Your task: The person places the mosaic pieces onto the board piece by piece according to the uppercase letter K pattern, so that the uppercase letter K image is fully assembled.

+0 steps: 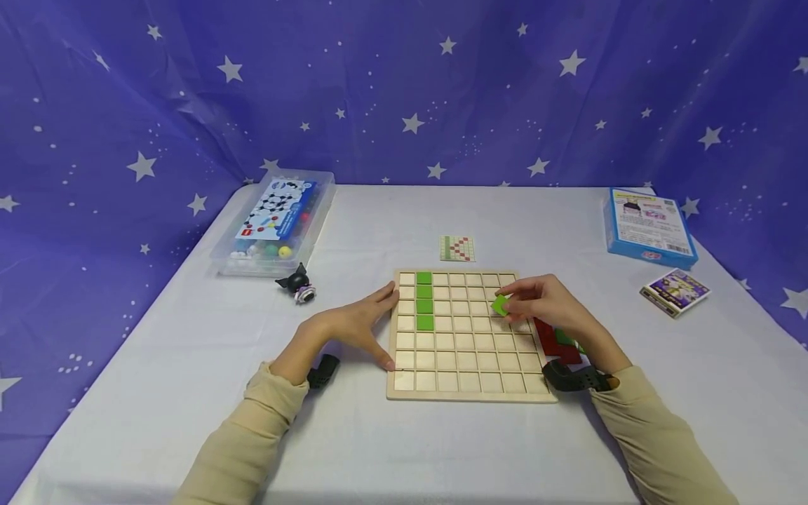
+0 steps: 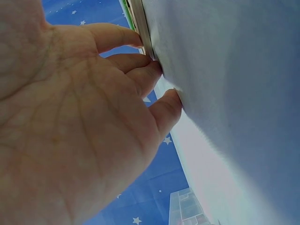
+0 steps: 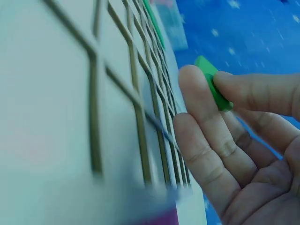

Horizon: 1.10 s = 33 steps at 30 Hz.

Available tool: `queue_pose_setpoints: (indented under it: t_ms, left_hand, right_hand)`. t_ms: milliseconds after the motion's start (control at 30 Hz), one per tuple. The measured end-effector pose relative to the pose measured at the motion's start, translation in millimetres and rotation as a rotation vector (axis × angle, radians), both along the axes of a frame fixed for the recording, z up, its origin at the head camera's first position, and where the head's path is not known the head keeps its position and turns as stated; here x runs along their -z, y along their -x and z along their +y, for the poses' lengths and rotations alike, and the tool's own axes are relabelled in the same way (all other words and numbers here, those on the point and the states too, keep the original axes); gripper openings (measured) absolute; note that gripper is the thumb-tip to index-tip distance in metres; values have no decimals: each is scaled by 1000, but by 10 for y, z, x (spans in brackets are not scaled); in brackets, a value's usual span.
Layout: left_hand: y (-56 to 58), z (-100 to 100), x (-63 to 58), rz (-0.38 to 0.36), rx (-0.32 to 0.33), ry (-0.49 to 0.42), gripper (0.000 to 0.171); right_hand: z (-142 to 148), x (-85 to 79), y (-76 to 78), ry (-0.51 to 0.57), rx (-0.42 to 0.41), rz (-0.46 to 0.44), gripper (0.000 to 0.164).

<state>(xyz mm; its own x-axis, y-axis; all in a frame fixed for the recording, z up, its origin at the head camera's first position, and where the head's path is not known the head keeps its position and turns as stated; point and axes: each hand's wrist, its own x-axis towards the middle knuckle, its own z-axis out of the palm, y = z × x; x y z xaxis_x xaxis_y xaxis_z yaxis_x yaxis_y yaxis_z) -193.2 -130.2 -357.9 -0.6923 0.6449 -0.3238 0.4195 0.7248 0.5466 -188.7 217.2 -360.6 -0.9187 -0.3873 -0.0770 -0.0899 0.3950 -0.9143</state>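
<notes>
A wooden grid board [image 1: 471,397] lies on the white table, with several green square tiles [image 1: 425,306] in its second column from the left. My left hand [image 1: 358,322] rests against the board's left edge, thumb and fingers spread; in the left wrist view the fingertips [image 2: 154,68] touch the board's side and the tablecloth. Above the right part of the grid, my right hand [image 1: 544,306] pinches a green square tile [image 1: 501,305] between thumb and fingers. The right wrist view shows that tile [image 3: 213,84] held apart from the board.
Red tiles [image 1: 553,342] and green ones lie right of the board, partly under my right wrist. A small pattern card [image 1: 457,248] lies behind it. A clear plastic case [image 1: 278,223] and a black figurine [image 1: 297,283] stand left; a blue box [image 1: 651,227] and a small box [image 1: 675,292] right.
</notes>
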Motion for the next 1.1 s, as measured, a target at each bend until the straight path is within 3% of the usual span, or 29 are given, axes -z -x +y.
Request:
queue_pose_setpoints:
  t_ms: [367, 567, 800, 1100]
  left_hand:
    - [12, 10, 35, -9, -6, -12, 125]
    - [39, 38, 48, -11, -2, 10, 126]
    - [46, 29, 33, -3, 1, 28, 126]
    - [32, -9, 30, -1, -5, 12, 126]
  right_hand:
    - [-691, 6, 49, -102, -172, 29, 23]
    - [-964, 25, 29, -139, -209, 43, 15]
    - [-1079, 20, -11, -216, -204, 139, 4]
    - [-1115, 33, -20, -284, -286, 196, 3]
